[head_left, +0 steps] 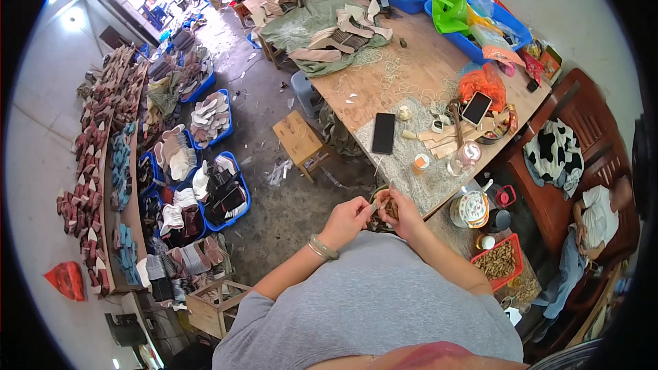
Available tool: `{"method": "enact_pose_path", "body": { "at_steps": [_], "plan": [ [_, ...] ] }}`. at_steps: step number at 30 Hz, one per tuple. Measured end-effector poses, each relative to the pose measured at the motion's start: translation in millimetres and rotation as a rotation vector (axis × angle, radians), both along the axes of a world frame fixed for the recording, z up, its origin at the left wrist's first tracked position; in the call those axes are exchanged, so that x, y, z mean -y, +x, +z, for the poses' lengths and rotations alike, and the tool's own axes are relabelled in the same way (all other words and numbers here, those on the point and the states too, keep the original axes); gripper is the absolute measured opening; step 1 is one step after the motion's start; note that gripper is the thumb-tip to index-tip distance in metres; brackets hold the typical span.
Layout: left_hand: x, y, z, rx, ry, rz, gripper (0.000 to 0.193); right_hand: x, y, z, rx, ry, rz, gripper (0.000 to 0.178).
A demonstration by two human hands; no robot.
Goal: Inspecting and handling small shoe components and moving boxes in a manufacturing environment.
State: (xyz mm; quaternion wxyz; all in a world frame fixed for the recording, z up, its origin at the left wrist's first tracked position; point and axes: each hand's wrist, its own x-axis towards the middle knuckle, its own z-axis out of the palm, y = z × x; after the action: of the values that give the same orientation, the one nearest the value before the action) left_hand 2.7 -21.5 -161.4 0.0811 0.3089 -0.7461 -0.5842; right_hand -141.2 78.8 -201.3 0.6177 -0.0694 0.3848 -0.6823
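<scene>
My left hand (348, 222) and my right hand (406, 216) meet in front of my shirt, by the near corner of the worktable. The left fingers are pinched together near the right hand; what they hold, if anything, is too small to make out. Brown, peanut-like pieces (390, 208) show in the curled fingers of my right hand. A dark round container (379, 225) is partly hidden below both hands. To the right, a red plastic basket (519, 255) holds many unshelled peanuts (495, 262).
On the wooden worktable (356, 99) lie a black phone (384, 133), another phone (476, 107), a glass jar (455, 164) and wooden strips. A wooden stool (297, 136) stands left of it. Blue baskets (248, 195) of shoe parts line the left. A person (598, 223) sits at right.
</scene>
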Motion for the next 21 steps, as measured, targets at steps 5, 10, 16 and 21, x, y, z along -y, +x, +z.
{"method": "enact_pose_path", "body": {
  "at_steps": [5, 10, 16, 21],
  "plan": [
    [-4.3, 1.4, 1.1, 0.049, -0.161, -0.024, 0.022, -0.8, 11.0, 3.6, -0.113, 0.018, 0.027, 0.021],
    [-10.8, 10.9, 2.8, 0.052, -0.18, 0.016, 0.026, -3.0, 12.2, -9.8, -0.005, 0.005, 0.072, 0.017],
    [0.9, 37.1, -37.0, 0.008, -0.264, 0.159, 0.033, 2.5, -10.5, -48.5, 0.224, 0.198, -0.024, 0.015],
    [-1.1, 62.6, -72.2, 0.037, 0.002, 0.186, 0.021, -9.8, -20.9, -143.0, 0.268, 0.323, -0.076, 0.013]
  ]
}}
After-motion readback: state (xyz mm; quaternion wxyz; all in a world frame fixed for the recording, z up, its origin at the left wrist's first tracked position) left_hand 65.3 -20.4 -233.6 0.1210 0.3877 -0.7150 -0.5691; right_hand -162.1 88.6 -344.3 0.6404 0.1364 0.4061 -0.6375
